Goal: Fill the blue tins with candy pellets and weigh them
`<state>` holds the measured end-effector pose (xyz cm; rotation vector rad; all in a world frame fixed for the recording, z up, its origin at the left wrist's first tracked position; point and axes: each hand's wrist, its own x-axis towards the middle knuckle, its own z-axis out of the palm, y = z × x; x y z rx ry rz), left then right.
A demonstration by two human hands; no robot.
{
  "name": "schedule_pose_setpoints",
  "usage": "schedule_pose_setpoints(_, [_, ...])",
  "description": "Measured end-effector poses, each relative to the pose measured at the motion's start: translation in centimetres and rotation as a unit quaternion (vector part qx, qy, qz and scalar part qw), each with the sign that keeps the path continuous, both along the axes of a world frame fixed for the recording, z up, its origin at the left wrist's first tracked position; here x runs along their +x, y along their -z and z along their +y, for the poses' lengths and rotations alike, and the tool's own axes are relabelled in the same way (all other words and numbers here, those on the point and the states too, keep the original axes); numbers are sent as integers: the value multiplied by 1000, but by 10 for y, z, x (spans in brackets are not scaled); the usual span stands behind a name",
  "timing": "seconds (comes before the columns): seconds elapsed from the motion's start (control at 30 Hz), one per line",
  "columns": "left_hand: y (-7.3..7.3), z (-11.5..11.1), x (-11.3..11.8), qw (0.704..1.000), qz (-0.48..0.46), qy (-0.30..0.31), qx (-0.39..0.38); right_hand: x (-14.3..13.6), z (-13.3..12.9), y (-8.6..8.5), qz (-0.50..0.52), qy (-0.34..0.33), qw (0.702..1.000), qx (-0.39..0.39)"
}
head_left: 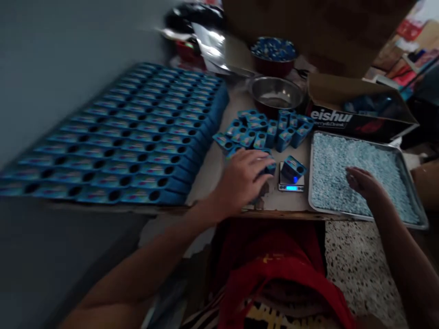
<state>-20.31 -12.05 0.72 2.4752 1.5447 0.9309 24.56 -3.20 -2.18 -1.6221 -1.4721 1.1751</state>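
My left hand (pixel 245 178) reaches over the near edge of a loose cluster of small blue boxes (pixel 248 137), each with a round dark hole. Its fingers are apart, close to a box partly hidden behind them; I see nothing gripped. A small digital scale (pixel 291 188) with a lit blue display carries one blue box (pixel 294 167), tilted. Over a metal tray (pixel 311 183) of pale blue pellets (pixel 336 160), my right hand (pixel 361 183) has its fingers drawn together, and what is in them is too small to make out.
Rows of the same blue boxes (pixel 137 137) stand packed together at left. Behind are a metal bowl (pixel 276 93), a bowl of dark blue bits (pixel 273 49) and an open carton (pixel 360 121) with blue contents. The table's front edge (pixel 274 214) runs close to my red apron (pixel 281 278).
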Motion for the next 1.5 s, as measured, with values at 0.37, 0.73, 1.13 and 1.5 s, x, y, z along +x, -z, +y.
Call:
schedule_pose_setpoints(0.37, [-11, 50, 23, 993, 36, 98, -63, -27, 12, 10, 245, 70, 958, -132])
schedule_pose_setpoints(0.73, [12, 130, 77, 944, 19, 186, -271, -77, 7, 5, 560, 122, 808, -134])
schedule_pose_setpoints(1.13, [-8, 124, 178, 969, -6, 142, -201, -115, 14, -22, 441, 188, 848, 225])
schedule_pose_setpoints(1.5, [-7, 120, 191, 966, -8, 130, -222, -111, 2, -20, 407, 161, 867, 239])
